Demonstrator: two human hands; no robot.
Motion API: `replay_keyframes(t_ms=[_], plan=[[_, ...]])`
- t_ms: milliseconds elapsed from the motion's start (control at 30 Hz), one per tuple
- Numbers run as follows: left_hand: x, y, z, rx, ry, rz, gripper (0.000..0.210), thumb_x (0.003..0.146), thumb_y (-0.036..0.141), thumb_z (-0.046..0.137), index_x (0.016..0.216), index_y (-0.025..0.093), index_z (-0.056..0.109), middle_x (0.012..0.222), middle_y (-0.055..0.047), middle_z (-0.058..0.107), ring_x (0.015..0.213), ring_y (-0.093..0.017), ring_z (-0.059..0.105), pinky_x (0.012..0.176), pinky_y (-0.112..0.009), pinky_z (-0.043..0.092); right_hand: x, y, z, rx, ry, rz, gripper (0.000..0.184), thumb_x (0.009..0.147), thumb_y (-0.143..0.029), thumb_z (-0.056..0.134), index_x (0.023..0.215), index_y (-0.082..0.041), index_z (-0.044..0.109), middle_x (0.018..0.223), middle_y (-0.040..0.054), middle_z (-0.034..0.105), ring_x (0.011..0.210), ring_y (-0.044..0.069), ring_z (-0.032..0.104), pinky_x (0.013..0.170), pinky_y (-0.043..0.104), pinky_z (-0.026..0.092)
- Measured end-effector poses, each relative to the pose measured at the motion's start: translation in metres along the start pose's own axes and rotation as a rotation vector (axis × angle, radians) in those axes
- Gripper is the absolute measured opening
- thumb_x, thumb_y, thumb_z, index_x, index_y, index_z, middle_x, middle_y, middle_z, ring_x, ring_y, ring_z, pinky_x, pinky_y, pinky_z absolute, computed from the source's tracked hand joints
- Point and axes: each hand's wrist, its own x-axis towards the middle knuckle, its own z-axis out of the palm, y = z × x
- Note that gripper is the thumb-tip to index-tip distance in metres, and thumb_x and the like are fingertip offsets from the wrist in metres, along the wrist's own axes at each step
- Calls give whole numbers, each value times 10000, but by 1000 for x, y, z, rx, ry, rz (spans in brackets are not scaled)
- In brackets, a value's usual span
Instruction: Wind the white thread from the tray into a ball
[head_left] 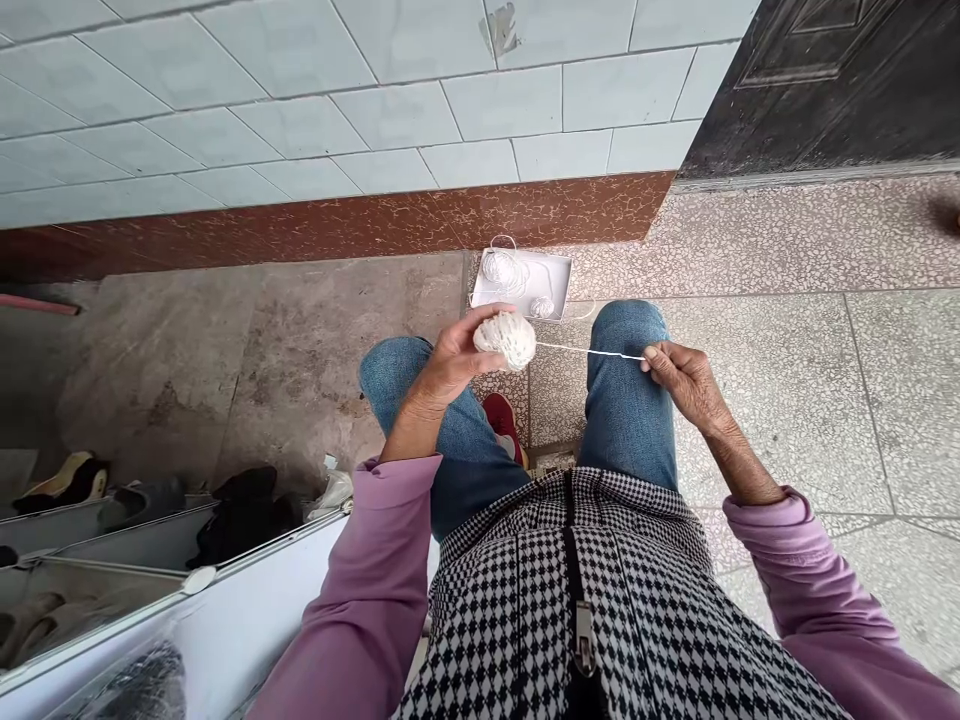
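Note:
A white crocheted piece (505, 340), rounded like a small ball, is held in my left hand (454, 355) above my knee. From it a white yarn strand (577, 349) runs almost straight to my right hand (682, 378), whose thumb and fingers pinch it over my other knee. Whether a hook lies along the strand at the fingertips, I cannot tell. Beyond my hands, a shallow white box (559, 275) on the floor contains a larger ball of white yarn (504, 268) and a smaller white ball (541, 307).
A tiled wall (397, 130) with a brown base strip (375, 228) rises ahead. At the lower left stands a shoe rack (255, 570) with several shoes. A dark door (840, 90) is at the upper right. Speckled floor (787, 400) stretches to the right.

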Motion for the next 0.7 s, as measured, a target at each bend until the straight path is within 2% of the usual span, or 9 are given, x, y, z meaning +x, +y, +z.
replay_keyframes(t_ms=[67,167,267,433,500,600,700], plan=[[2,-2,2,81,-36,-12,699,620,358,1020,1266,251,776,1104,-46,751,964,-207,703,862,-304,588,0,-1,-4,70,-43,14,584,930,-777,689,812,-206,659,578,-58,391,521,108,330,500,278,254],[5,-4,5,154,-60,-11,716,626,364,1015,1284,236,764,1149,-57,750,1003,-224,697,916,-334,586,-4,-1,-9,45,-61,0,478,864,-661,827,873,-204,688,581,-71,393,528,101,324,505,270,257],[9,-8,8,198,-79,-21,723,637,376,1007,1297,229,750,1187,-69,750,1037,-241,699,948,-367,590,-10,-1,-10,-39,-19,-3,415,912,-592,793,821,-198,701,590,-44,445,550,111,372,526,277,298],[11,-20,9,316,-128,-15,726,691,361,972,1352,220,707,1231,-82,750,1072,-253,714,1005,-419,590,-13,-3,-8,-97,42,-30,545,950,-706,698,752,-198,699,629,-2,514,588,132,425,560,294,347],[10,-26,12,395,-153,11,708,730,346,941,1380,215,690,1282,-102,743,1125,-275,716,1039,-453,587,-11,-3,-6,-77,41,-10,602,945,-767,666,749,-200,701,598,-13,480,560,127,390,540,294,319],[8,-37,24,618,-180,124,631,778,236,879,1379,216,689,1380,-115,710,1269,-301,677,1148,-500,533,-8,-1,-4,33,11,61,644,917,-816,667,719,-204,668,540,-44,385,508,110,307,500,290,247],[7,-49,40,827,-246,201,619,782,114,823,1375,226,689,1365,-103,696,1307,-294,653,1193,-511,498,-7,5,-5,117,13,104,637,884,-812,712,711,-201,656,537,-51,377,504,101,288,492,282,219]])
